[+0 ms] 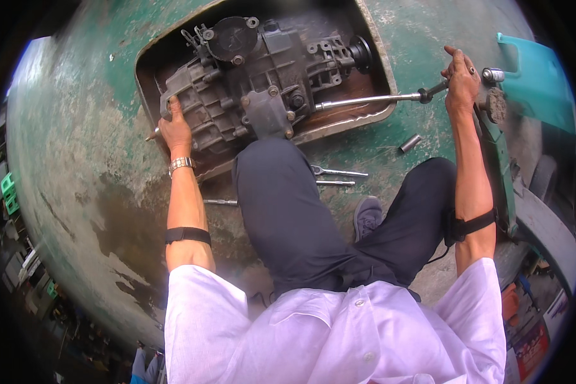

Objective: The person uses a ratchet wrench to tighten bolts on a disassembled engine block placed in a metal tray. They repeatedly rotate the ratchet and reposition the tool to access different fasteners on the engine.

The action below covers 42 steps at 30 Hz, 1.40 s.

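Note:
A grey metal gearbox (262,83) lies in a shallow metal tray (381,64) on the floor ahead of me. My left hand (175,133) grips the left end of its ribbed housing, thumb on top and the other fingers partly hidden. A long silver wrench (365,101) with a dark handle reaches from the gearbox's lower right side out past the tray rim. My right hand (462,83) is closed round its handle, well right of the tray. The wrench's far end meets the housing near a bolt, but the exact contact cannot be made out.
A loose socket (410,143) lies right of my knee, another (493,75) beside my right hand. A ratchet (340,171) and a steel bar (336,184) lie below the tray. At right are a teal plastic piece (537,80) and a green metal frame (502,173).

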Each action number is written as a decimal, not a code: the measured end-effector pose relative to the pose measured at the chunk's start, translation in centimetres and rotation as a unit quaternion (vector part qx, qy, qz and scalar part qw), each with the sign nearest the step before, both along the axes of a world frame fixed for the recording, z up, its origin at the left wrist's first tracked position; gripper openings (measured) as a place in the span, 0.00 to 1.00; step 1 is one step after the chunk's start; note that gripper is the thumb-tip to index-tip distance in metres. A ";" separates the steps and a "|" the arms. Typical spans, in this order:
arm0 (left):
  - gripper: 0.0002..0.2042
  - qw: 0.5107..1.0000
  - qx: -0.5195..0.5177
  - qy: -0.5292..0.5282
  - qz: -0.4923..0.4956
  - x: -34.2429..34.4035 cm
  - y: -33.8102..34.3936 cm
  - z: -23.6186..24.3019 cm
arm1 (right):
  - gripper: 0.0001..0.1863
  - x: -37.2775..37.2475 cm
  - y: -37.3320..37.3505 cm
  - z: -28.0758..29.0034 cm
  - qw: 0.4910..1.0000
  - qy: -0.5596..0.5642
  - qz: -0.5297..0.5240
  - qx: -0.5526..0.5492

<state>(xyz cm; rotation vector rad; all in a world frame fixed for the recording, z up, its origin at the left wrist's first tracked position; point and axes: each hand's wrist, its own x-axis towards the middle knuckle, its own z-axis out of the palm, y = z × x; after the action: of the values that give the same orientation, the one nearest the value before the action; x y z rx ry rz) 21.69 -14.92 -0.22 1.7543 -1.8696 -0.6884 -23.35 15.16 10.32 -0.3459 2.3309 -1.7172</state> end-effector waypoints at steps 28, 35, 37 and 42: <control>0.51 0.992 0.116 0.003 0.043 1.9 -1.2 -1.8 | 0.14 0.7 -3.2 0.0 0.970 -0.016 -0.070 -0.232; 0.49 0.993 0.089 0.040 0.059 1.1 -0.3 -0.8 | 0.15 2.0 -0.4 -0.8 0.963 0.007 -0.131 -0.234; 0.47 0.990 0.121 0.055 0.040 1.6 -0.5 -0.9 | 0.15 2.2 -0.4 -0.9 0.964 0.028 -0.112 -0.241; 0.46 0.980 0.152 0.115 0.051 2.4 -1.0 -1.4 | 0.16 2.2 -0.4 -1.1 0.960 0.063 -0.102 -0.253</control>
<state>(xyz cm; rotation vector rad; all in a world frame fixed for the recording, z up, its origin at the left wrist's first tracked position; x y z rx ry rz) 24.08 -15.89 -1.59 1.8469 -1.5723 -1.1345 -21.14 14.74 9.26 -0.3148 2.0315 -2.4583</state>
